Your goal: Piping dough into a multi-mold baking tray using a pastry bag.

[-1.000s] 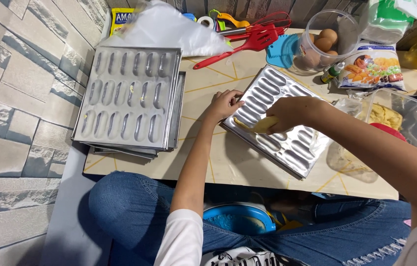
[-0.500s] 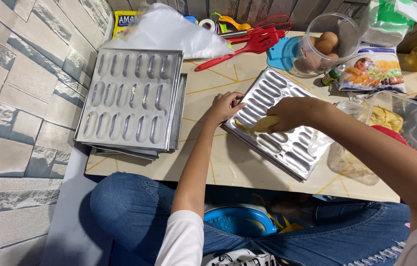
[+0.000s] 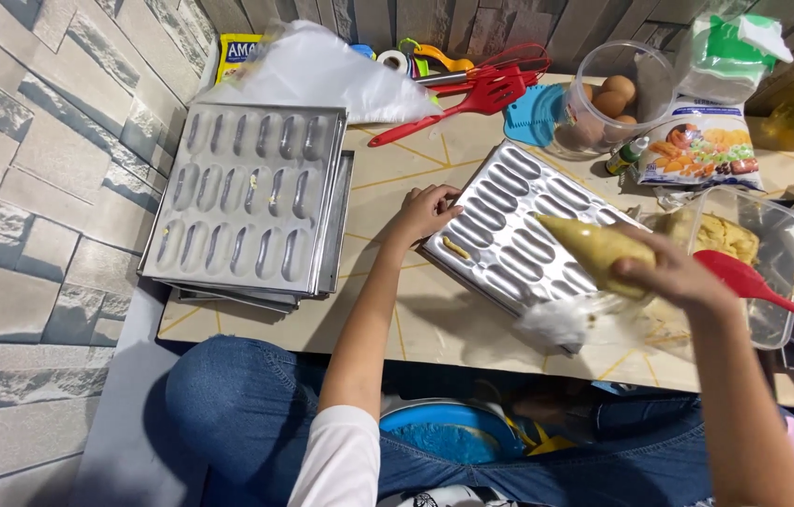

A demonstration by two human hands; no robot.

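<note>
One piping bag (image 3: 596, 249) sits inside the right hand (image 3: 674, 274) grip.

A home baking corner. A low table (image 3: 435, 319) with a pale, gold-lined top stands against stone-pattern walls (image 3: 50, 188), the person seated close with knees under it. Metal finger-mould trays (image 3: 247, 202), a filled piping bag (image 3: 594, 249), eggs in a clear jug (image 3: 618, 99), red utensils (image 3: 467, 99), food packets (image 3: 702, 155) and a lidless plastic tub (image 3: 744, 253) mark domestic pastry work.
</note>
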